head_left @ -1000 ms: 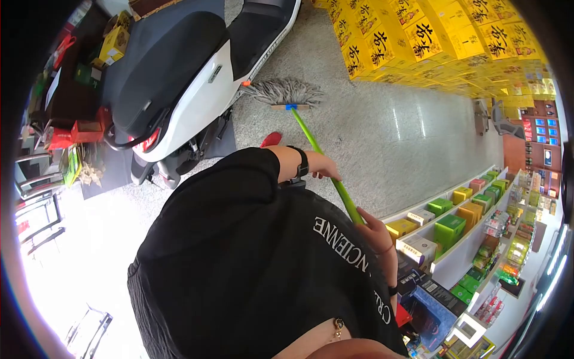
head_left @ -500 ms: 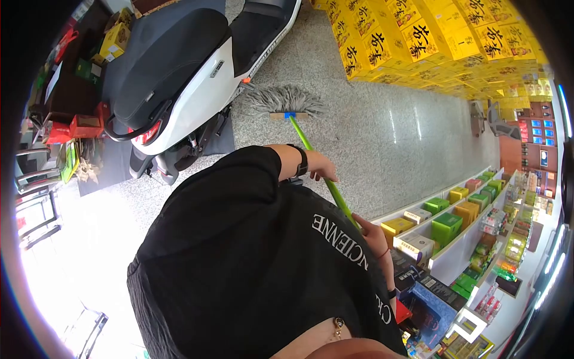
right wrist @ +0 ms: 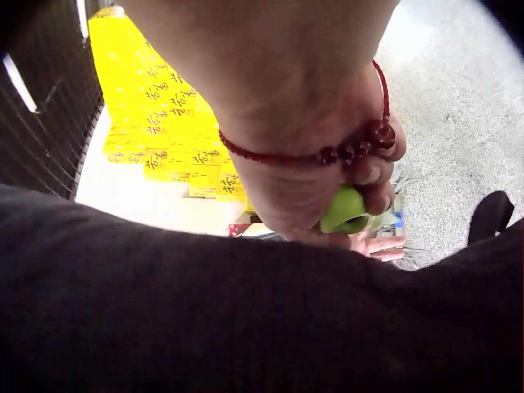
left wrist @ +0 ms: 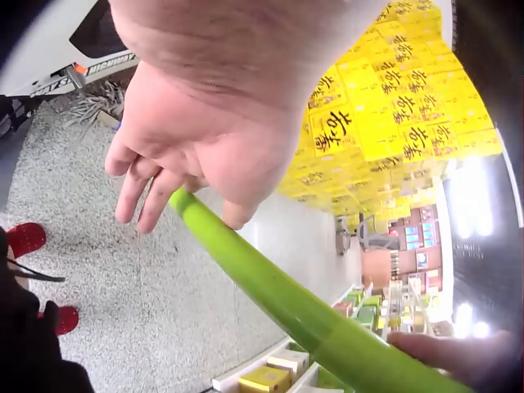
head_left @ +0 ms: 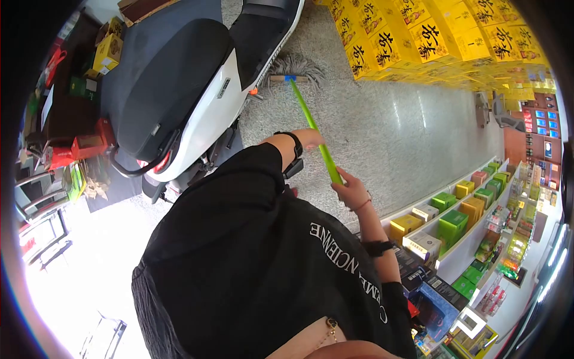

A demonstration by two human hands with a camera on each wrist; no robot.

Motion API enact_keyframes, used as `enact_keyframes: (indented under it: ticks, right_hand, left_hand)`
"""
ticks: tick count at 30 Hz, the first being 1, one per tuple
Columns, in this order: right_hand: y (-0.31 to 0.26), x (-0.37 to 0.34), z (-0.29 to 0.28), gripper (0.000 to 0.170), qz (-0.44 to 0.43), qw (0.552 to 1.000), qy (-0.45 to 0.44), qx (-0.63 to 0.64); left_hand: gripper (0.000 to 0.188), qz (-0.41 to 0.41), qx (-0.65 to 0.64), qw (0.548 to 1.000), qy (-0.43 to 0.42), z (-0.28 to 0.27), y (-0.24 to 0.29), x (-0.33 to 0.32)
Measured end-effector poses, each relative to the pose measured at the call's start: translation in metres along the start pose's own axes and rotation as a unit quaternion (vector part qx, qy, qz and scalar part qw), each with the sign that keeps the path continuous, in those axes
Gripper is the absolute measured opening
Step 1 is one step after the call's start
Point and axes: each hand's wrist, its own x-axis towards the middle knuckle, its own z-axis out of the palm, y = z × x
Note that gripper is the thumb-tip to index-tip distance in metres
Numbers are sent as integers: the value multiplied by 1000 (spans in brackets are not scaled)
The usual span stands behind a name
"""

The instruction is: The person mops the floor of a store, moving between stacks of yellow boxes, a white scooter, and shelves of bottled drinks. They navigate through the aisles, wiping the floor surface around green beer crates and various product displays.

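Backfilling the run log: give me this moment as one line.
left hand: on green handle, nearer mop head | right hand: grip at handle's top end | mop head: on floor, beside scooter

room: floor (head_left: 394, 137) between mop (head_left: 307, 112) and cartons (head_left: 427, 42) | block: scooter (head_left: 203, 113) (bulky) | behind cloth (right wrist: 246, 311): unclear

Reaching forward with left arm (head_left: 284, 148) and right arm (head_left: 372, 225). At left hand (left wrist: 209, 135): relaxed, with left fingers (left wrist: 154, 196) nearly straight, slightly apart. At right hand (head_left: 353, 191): gripping, with right fingers (right wrist: 379, 195) curled.
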Motion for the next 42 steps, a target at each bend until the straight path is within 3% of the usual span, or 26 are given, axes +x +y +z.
enact_keyframes:
  ticks: [2, 4, 9, 11, 13, 14, 16, 18, 23, 29, 31, 39, 41, 42]
  right_hand:
    - [-25, 23, 2, 57, 36, 998, -19, 54]
    - [-45, 40, 6, 58, 40, 997, -16, 66]
    - [-40, 50, 34, 59, 29, 996, 5, 86]
    - [-34, 43, 44, 58, 40, 999, 11, 17]
    - [-31, 24, 52, 57, 44, 999, 15, 26]
    - [-29, 16, 54, 56, 45, 999, 9, 27]
    - [-26, 1, 58, 57, 50, 998, 6, 34]
    - [-21, -18, 62, 57, 57, 998, 2, 38]
    - [-2, -75, 74, 55, 70, 997, -3, 45]
    - [57, -163, 110, 55, 49, 998, 18, 44]
    - [68, -202, 121, 54, 62, 997, 18, 44]
    - [110, -326, 147, 49, 10, 997, 50, 54]
    - [105, -349, 144, 47, 45, 995, 37, 76]
    - [105, -356, 142, 46, 28, 999, 34, 15]
  left_hand:
    - [44, 19, -10, 1000, 16, -18, -11, 11]
    - [44, -6, -62, 995, 82, -38, -14, 8]
    - [44, -7, -5, 999, 43, -58, -31, 12]
    - [43, 2, 22, 999, 30, -49, -46, 24]
    - [42, 142, 74, 982, 102, -13, -73, 62]
    - [42, 146, 79, 981, 101, -15, -65, 47]
    - [42, 25, 68, 996, 43, -19, -40, -4]
    - [43, 25, 54, 998, 30, -10, -28, -30]
    - [45, 66, 62, 996, 13, 40, -23, -71]
    - [52, 76, 69, 995, -17, 141, -21, -106]
    - [54, 30, 80, 992, -88, 180, -20, -113]
    - [61, 74, 130, 967, -206, 270, -10, -181]
    - [65, 75, 163, 957, -229, 279, -3, -201]
    - [66, 76, 161, 950, -258, 279, 1, -210]
